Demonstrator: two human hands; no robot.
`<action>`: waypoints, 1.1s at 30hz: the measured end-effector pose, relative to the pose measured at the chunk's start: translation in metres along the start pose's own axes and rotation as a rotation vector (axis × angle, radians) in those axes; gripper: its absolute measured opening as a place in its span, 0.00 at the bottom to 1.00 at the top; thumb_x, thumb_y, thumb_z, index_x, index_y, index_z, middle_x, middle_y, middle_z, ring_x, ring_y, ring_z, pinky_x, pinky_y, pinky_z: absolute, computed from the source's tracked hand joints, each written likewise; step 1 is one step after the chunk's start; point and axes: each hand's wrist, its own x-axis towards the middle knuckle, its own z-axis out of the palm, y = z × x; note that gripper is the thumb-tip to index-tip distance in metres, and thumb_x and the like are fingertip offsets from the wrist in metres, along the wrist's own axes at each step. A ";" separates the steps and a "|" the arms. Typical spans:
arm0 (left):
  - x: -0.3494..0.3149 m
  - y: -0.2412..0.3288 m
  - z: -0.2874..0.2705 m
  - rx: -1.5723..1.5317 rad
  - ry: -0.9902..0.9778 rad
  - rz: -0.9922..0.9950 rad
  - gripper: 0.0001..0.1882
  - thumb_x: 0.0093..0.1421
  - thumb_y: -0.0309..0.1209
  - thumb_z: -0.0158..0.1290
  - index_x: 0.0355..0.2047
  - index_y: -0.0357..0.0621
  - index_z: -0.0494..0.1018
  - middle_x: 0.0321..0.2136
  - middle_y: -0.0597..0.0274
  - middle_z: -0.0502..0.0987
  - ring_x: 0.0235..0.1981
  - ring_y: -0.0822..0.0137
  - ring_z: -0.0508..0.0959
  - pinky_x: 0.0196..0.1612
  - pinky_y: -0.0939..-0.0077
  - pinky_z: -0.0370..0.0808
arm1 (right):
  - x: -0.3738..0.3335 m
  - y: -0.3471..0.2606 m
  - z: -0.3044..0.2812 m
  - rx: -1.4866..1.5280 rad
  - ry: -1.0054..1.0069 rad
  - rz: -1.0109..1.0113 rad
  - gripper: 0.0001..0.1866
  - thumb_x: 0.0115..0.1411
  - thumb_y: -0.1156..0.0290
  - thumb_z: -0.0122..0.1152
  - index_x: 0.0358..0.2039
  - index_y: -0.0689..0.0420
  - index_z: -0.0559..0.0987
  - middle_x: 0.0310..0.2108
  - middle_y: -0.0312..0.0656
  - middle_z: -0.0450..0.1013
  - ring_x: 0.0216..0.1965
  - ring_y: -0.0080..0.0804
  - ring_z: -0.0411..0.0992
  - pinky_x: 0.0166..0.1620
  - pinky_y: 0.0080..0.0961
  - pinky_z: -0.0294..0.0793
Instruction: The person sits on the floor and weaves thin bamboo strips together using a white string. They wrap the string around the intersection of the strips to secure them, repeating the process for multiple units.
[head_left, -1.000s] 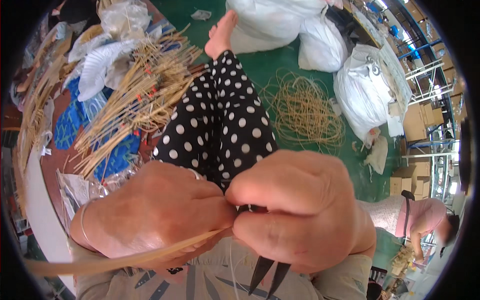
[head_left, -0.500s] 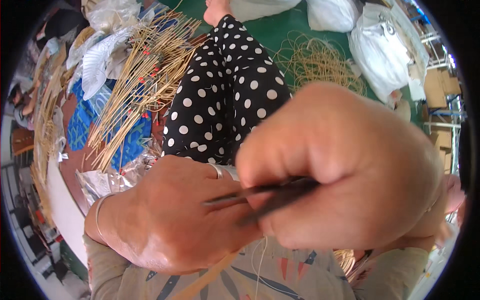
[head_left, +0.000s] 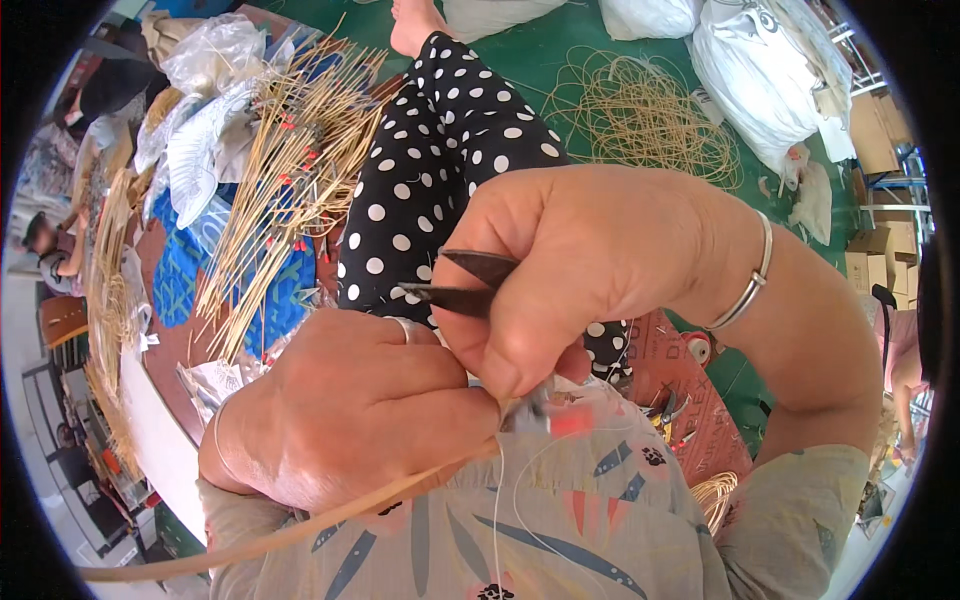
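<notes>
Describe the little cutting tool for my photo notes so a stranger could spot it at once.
Start at the polka-dot trouser leg running down the middle. At its lower end sits the right hand, wearing a silver bangle at the wrist. The small dark snips poke from that fist toward the left: two black pointed blades, unlike the pale straw-coloured strip beside the left hand.

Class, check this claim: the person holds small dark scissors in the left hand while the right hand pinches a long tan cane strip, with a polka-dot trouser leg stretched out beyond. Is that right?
Not quite: the hands are swapped. The head view shows the scissors in the right hand, and the left hand pinching the cane strip. The polka-dot trouser leg does stretch out beyond.
</notes>
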 end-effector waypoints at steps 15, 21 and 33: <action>-0.004 0.006 -0.005 0.129 -0.025 -0.105 0.11 0.36 0.23 0.55 0.24 0.39 0.69 0.13 0.66 0.61 0.14 0.66 0.68 0.13 0.76 0.63 | 0.032 0.036 0.007 0.033 0.016 -0.121 0.07 0.41 0.71 0.56 0.21 0.61 0.75 0.17 0.35 0.68 0.18 0.19 0.66 0.22 0.15 0.66; -0.011 0.004 -0.014 0.102 -0.080 -0.093 0.08 0.42 0.27 0.55 0.25 0.40 0.70 0.15 0.64 0.66 0.14 0.66 0.69 0.14 0.75 0.64 | 0.033 0.034 0.005 -0.050 0.140 -0.201 0.08 0.44 0.70 0.57 0.23 0.61 0.75 0.18 0.35 0.69 0.19 0.19 0.67 0.21 0.14 0.65; -0.022 0.004 -0.023 0.214 0.791 -0.252 0.04 0.50 0.21 0.50 0.28 0.39 0.71 0.20 0.59 0.73 0.16 0.65 0.70 0.22 0.78 0.67 | -0.027 0.018 0.043 -0.338 -0.074 -1.083 0.10 0.48 0.67 0.57 0.30 0.58 0.74 0.25 0.42 0.71 0.27 0.37 0.72 0.23 0.23 0.69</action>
